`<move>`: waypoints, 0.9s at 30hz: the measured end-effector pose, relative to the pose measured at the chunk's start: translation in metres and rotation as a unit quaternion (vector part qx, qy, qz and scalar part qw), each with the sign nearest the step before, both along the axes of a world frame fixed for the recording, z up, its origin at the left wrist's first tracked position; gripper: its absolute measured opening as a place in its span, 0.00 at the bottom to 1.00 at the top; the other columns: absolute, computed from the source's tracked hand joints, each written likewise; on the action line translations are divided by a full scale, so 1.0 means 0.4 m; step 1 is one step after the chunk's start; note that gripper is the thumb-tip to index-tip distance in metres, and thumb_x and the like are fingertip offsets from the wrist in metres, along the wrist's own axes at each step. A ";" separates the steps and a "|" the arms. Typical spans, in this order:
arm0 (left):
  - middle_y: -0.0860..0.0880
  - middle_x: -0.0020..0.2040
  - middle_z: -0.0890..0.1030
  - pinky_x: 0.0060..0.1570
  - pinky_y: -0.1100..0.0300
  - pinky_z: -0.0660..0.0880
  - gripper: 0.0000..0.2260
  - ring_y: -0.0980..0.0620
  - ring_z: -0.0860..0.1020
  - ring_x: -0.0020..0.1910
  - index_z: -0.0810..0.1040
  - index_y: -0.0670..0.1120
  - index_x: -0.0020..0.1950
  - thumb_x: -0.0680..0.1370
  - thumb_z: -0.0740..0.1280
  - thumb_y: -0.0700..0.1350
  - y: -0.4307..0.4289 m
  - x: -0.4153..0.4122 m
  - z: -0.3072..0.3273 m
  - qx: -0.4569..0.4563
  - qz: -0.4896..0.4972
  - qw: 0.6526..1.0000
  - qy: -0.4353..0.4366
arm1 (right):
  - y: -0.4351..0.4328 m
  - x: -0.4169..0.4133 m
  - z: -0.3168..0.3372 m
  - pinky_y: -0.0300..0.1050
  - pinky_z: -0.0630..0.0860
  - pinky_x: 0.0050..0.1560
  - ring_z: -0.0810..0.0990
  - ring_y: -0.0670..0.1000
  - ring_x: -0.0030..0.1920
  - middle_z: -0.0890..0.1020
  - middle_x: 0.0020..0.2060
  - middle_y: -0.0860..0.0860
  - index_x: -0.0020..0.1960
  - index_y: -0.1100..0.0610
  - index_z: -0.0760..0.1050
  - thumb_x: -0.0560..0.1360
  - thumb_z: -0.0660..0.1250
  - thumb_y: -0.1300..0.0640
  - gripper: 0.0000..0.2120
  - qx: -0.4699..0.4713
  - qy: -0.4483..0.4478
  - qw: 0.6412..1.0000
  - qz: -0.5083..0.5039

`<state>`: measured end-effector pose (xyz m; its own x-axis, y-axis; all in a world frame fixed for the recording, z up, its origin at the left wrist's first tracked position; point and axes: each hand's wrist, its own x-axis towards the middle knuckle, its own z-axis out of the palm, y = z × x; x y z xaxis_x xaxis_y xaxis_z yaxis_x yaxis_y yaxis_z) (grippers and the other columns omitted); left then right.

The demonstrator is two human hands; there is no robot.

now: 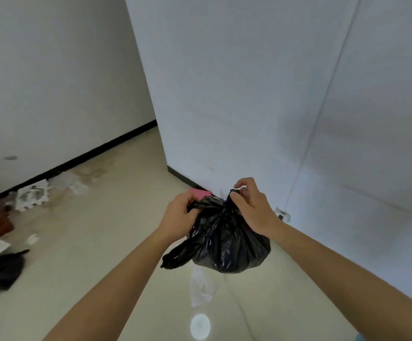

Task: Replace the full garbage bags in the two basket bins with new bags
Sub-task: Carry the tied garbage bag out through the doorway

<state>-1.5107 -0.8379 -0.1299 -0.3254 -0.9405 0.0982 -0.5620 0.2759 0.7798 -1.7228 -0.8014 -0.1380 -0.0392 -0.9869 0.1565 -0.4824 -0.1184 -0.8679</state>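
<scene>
The full black garbage bag (224, 242) hangs in the air above the pale floor (101, 230), just in front of the white wall (249, 94), and both hands hold it by its gathered top. The left grip (179, 215) is closed round a bunch of the black plastic at the top left of the bag, with the fingers curled in and the thumb over the folds. The right grip (251, 207) pinches a short black end of the plastic between thumb and fingertips at the top right; its other fingers are bent and lifted. A loose tail of the bag (175, 257) sticks out low on the left side. A pink thing (198, 193) shows behind the bag's top, at the foot of the wall. A clear plastic scrap (201, 286) lies on the floor under the bag. Far to the left lie a second black bag (1, 269), blurred, and crumpled papers (33, 195) near the dark skirting
</scene>
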 end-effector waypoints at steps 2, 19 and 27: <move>0.53 0.39 0.81 0.42 0.60 0.75 0.08 0.56 0.79 0.39 0.75 0.55 0.42 0.76 0.66 0.41 -0.064 0.134 -0.009 0.011 0.059 0.998 0.022 | -0.091 0.113 -0.013 0.42 0.74 0.48 0.79 0.48 0.41 0.79 0.43 0.52 0.66 0.45 0.62 0.78 0.65 0.45 0.20 0.017 0.004 0.998 0.060; 0.49 0.42 0.80 0.45 0.59 0.73 0.08 0.53 0.77 0.42 0.77 0.48 0.47 0.73 0.74 0.45 -0.772 0.624 -0.079 0.083 0.193 0.977 0.026 | -0.983 0.610 -0.153 0.49 0.75 0.54 0.78 0.50 0.50 0.80 0.48 0.49 0.55 0.55 0.75 0.81 0.63 0.50 0.09 -0.002 0.190 0.951 0.243; 0.51 0.35 0.73 0.45 0.50 0.74 0.06 0.57 0.72 0.34 0.77 0.52 0.49 0.77 0.70 0.53 -1.205 0.838 -0.016 0.070 0.281 0.956 0.057 | -1.465 0.831 -0.056 0.44 0.72 0.45 0.77 0.48 0.44 0.79 0.45 0.47 0.55 0.55 0.73 0.82 0.62 0.51 0.08 0.004 0.132 0.955 0.266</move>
<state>-1.1754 -1.3199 -0.1362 0.2396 -0.9701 -0.0375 -0.5006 -0.1566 0.8514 -1.3904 -1.3872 -0.1605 0.5071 -0.8578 0.0839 -0.5588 -0.4013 -0.7257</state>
